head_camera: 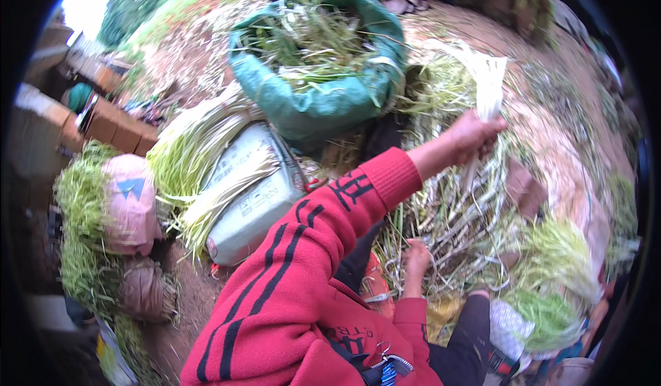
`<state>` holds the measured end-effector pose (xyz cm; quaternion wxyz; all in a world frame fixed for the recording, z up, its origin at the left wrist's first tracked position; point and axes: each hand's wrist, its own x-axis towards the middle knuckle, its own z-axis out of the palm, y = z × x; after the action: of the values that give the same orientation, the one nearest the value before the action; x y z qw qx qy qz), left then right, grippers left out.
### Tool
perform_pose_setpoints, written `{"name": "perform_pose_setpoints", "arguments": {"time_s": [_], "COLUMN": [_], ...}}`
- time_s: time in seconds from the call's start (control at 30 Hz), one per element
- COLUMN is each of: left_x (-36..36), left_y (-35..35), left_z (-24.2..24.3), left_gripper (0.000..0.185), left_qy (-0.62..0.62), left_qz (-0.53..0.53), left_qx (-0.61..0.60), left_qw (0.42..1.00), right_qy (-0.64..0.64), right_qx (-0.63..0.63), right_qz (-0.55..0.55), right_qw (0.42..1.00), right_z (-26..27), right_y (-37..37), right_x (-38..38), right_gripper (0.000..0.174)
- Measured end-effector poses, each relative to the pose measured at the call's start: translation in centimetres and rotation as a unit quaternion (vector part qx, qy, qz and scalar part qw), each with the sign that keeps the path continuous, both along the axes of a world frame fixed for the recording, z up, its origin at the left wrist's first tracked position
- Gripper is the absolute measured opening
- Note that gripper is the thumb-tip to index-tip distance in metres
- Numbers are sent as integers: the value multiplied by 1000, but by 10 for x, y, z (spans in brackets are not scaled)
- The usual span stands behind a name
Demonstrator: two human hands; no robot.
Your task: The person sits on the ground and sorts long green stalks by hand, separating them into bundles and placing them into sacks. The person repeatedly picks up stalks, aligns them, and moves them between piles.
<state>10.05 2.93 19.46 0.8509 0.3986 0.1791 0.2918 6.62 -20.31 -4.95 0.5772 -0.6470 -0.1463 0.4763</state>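
Observation:
My left hand (477, 134) is raised over the heap, closed around a bunch of pale blanched stalks (489, 84), probably leafy chives or garlic greens. The white ends fan upward above the fist, and some pale strands hang below it. Lower down, close to my body, my right hand (415, 259) is at the left edge of a heap of loose stalks and trimmings (454, 215). Its fingers are blurred, so whether they grip a strand is unclear. Sorted long pale-green stalks (193, 143) lie across a grey-white printed package (248, 195) on the left.
A green woven sack (320, 112) full of cut greens stands ahead. Wrapped bundles, one in pink (131, 205), sit at the left near cardboard boxes (116, 128). More pale greens (557, 257) lie at the right on sheeting. A white container (570, 371) is at lower right.

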Motion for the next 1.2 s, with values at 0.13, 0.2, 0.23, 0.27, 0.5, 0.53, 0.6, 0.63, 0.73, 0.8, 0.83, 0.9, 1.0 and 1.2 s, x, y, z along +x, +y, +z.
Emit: {"name": "perform_pose_setpoints", "arguments": {"time_s": [0.13,0.2,0.23,0.27,0.5,0.53,0.6,0.63,0.73,0.8,0.83,0.9,1.0,1.2], "left_x": [-55,-74,-80,-85,-112,-117,-128,-133,-149,-160,-165,-176,-189,-191], "left_y": [7,11,14,19,28,27,27,27,24,20,16,9,-1,-5], "left_z": [-43,-78,-96,-110,-162,-164,-166,-167,-169,-175,-179,-191,-210,-230], "left_gripper": [17,17,17,16,17,17,16,16,15,14,14,15,15,16], "left_qy": [110,127,111,120,57,61,65,60,61,50,37,28,74,69], "left_qz": [-10,-10,-13,-16,-78,-76,-77,-79,-61,-55,-47,-31,-16,13], "left_qx": [-7,-80,-84,-114,-241,-243,-257,-260,-271,-265,-255,-252,-266,-268], "left_qw": [994,989,990,986,966,965,961,960,959,961,965,967,961,961], "right_qy": [-113,-306,-443,-498,-613,-637,-662,-660,-671,-643,-633,-645,-662,-692], "right_qx": [57,48,66,12,-268,-253,-224,-226,-217,-246,-252,-241,-231,-155], "right_qz": [-112,-70,-31,13,244,210,173,177,184,211,222,227,243,328], "right_qw": [986,948,893,867,702,697,694,694,684,694,697,689,670,624], "right_z": [26,31,32,33,16,13,8,6,5,8,11,14,15,-10], "right_y": [58,85,96,105,117,113,105,100,81,64,55,35,7,-36], "right_x": [62,93,104,111,62,55,43,40,34,28,25,19,17,50], "right_gripper": [17,21,24,27,39,39,40,41,42,40,39,38,35,12]}}
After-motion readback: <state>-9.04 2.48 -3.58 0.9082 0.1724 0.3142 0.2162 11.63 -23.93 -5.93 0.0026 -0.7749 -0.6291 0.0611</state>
